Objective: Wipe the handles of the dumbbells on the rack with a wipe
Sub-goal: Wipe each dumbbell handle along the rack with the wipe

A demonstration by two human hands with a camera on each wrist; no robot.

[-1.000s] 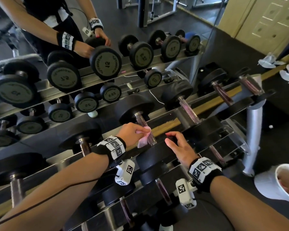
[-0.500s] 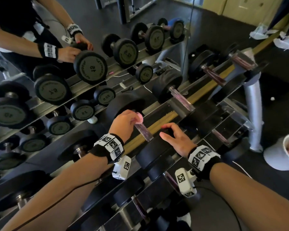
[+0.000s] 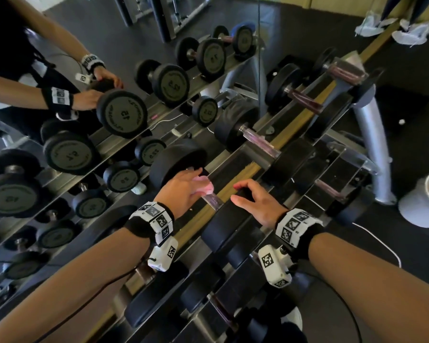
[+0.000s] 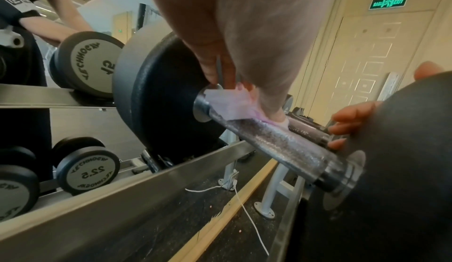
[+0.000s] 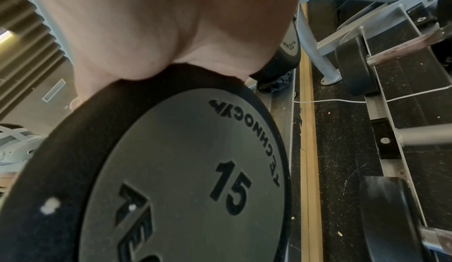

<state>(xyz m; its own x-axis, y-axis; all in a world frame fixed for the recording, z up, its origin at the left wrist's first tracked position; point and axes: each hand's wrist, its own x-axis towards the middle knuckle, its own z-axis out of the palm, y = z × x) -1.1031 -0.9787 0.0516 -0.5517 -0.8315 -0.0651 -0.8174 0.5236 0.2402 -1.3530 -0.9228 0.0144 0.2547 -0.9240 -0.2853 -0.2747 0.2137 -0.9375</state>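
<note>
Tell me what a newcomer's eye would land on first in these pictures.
First, the left hand pressing a pale pink wipe onto the knurled handle of a dumbbell on the rack's near row. Beside it, the right hand rests on that dumbbell's near black head, marked 15. Behind, a mirror repeats the dumbbells and the person's arms.

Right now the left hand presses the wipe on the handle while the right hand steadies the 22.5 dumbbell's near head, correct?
Not quite: the right wrist view shows the near head under the right hand marked 15, not 22.5. The left hand does press the wipe on the handle.
</note>
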